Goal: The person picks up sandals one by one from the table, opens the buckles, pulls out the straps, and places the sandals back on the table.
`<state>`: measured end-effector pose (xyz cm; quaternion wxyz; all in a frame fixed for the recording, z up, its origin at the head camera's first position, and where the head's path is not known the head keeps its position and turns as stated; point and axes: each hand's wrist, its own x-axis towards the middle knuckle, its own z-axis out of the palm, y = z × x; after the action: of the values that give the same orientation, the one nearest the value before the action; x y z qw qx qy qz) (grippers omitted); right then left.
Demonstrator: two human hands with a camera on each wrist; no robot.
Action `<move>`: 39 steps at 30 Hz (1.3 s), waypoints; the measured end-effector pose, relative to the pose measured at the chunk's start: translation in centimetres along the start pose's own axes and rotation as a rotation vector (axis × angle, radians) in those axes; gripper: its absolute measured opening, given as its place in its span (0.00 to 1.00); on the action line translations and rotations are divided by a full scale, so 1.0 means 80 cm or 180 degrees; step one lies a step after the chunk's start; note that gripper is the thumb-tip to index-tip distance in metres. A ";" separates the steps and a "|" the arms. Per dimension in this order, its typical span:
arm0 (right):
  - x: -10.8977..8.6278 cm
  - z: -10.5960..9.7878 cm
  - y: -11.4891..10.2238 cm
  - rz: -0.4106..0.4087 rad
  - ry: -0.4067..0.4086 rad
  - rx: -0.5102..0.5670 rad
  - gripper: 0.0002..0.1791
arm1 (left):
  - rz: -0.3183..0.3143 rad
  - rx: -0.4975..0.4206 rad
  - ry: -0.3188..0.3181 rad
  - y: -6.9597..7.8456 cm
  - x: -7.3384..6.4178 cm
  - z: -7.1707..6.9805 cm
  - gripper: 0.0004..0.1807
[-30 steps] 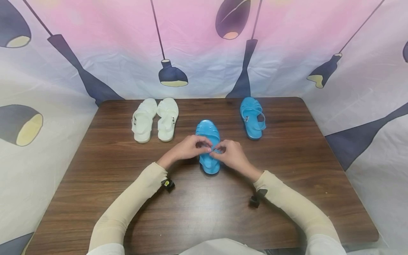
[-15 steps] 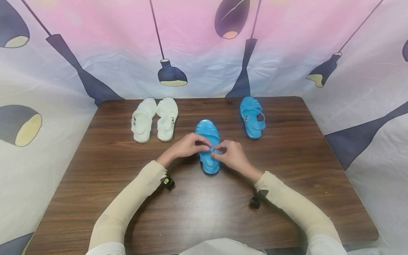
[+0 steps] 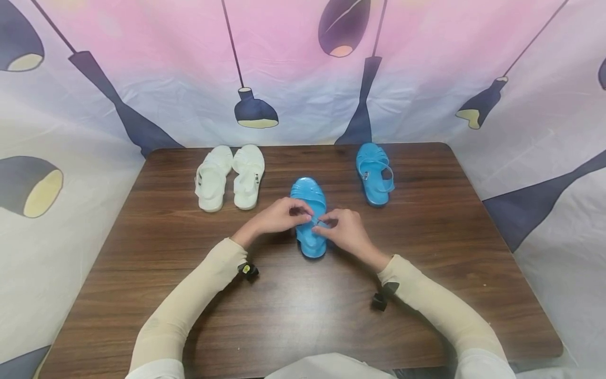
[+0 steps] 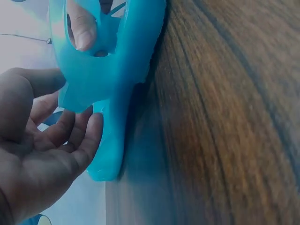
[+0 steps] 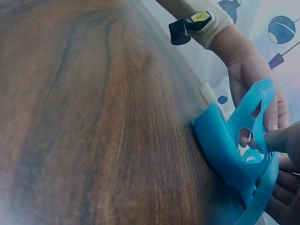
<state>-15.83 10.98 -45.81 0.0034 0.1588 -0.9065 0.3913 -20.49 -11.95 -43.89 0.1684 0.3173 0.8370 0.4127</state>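
A blue jelly sandal [image 3: 310, 239] lies on the table, toe pointing away, between both hands. My left hand [image 3: 279, 216] comes from the left and pinches the edge of the sandal's side strap with thumb and fingers; in the left wrist view the strap [image 4: 82, 91] sits between them. From the right, my right hand [image 3: 347, 230] holds the ankle strap between thumb and index finger. In the right wrist view the strap [image 5: 265, 101] loops up beside the right thumb. The fastening itself is mostly covered by fingertips.
A pair of white sandals, one on the left [image 3: 211, 181] and one on the right [image 3: 249, 179], stands at the back left of the wooden table [image 3: 303, 316]. Another blue sandal [image 3: 377, 181] is at the back right. A printed curtain [image 3: 293, 68] hangs behind the table.
My left hand has shifted slightly left and away from the right fingertips, opening a small gap over the strap. The right hand and the sandal have hardly moved.
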 end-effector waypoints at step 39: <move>-0.004 0.007 -0.002 -0.0036 0.0180 0.0047 0.13 | 0.0106 -0.0190 0.0177 -0.003 0.005 0.015 0.07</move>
<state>-15.44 10.61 -46.12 0.0301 0.1529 -0.9021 0.4023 -20.23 -11.05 -44.83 0.1476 0.3145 0.8233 0.4489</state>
